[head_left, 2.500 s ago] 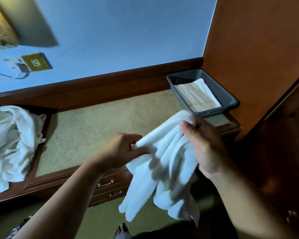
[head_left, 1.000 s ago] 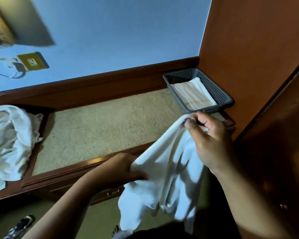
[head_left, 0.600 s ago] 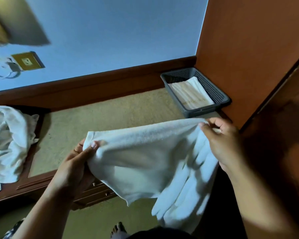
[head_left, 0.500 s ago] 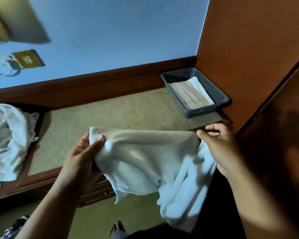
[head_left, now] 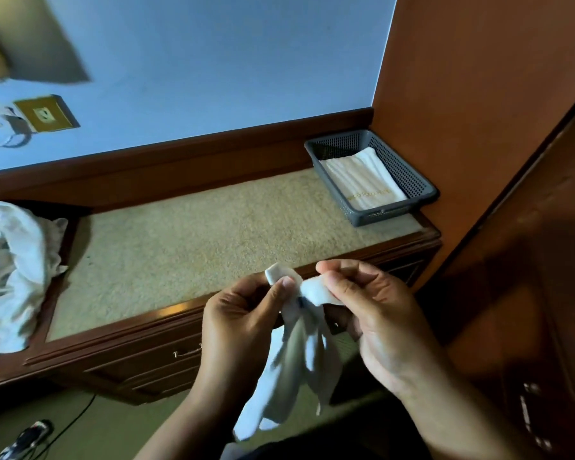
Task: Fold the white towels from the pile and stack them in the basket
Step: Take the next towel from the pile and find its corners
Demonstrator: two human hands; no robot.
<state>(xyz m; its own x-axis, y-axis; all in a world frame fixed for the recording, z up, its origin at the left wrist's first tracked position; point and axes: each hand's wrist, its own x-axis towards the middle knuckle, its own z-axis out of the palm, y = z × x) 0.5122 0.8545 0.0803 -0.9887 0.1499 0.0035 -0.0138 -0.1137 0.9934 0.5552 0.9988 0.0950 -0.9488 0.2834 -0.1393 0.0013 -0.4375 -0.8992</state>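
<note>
Both hands are held close together in front of the bench (head_left: 196, 244), just over its front edge. The left hand (head_left: 243, 313) pinches one top corner of a white towel (head_left: 299, 360) between thumb and fingers, and the right hand (head_left: 375, 313) pinches the neighbouring corner the same way. The two corners seem to touch, though the cloth bunches there and hides the join. The rest of the towel hangs down between the wrists in loose vertical folds. At the far right end of the bench a grey basket (head_left: 425, 190) stands against the wooden side panel, with one folded towel (head_left: 362, 179) lying flat inside. The pile (head_left: 10, 277) of unfolded towels sits at the left end.
</note>
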